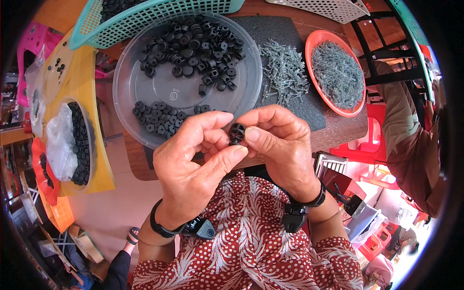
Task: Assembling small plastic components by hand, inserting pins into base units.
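Observation:
Between my two hands, just past the table's near edge, is a small black plastic part (237, 134) with a rounded top and openings in its side. My left hand (195, 154) pinches it from the left with thumb and fingertips. My right hand (282, 140) presses its thumb and forefinger on it from the right. Beyond them stands a round clear plastic tub (164, 92). Black cap-like parts (193, 46) are heaped in its far half, and flatter black pieces with holes (162, 118) lie at its near left. My fingers hide part of the held piece.
Loose screws (285, 70) lie on a dark mat (314, 108), beside an orange bowl (309, 48) of more screws. A teal basket (159, 21) stands at the back. On a yellow table (104, 164) at left is another tub of black parts. Other people are at both sides.

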The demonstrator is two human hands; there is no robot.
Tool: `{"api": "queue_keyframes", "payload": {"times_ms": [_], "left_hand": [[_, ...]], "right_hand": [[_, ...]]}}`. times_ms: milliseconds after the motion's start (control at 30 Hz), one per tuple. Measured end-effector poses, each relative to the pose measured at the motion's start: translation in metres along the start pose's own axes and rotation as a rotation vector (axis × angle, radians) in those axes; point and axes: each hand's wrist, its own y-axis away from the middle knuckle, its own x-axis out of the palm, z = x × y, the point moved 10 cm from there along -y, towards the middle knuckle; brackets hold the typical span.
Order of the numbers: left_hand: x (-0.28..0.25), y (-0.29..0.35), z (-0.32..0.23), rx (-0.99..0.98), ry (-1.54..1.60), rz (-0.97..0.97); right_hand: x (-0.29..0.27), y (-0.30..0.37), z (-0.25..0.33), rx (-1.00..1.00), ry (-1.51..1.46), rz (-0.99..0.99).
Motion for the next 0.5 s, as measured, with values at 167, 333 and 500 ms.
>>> {"api": "queue_keyframes", "payload": {"times_ms": [167,333,500], "left_hand": [[0.001,-0.002,0.005,-0.004,0.026,0.045],[-0.001,-0.002,0.002,0.024,-0.031,0.05],[0.001,-0.003,-0.005,0.105,-0.098,0.081]], "right_hand": [[-0.001,0.003,0.002,-0.004,0.045,-0.004],[0.001,0.006,0.006,-0.05,0.09,-0.011],[0.001,0.006,0.009,-0.086,0.134,0.011]]}}
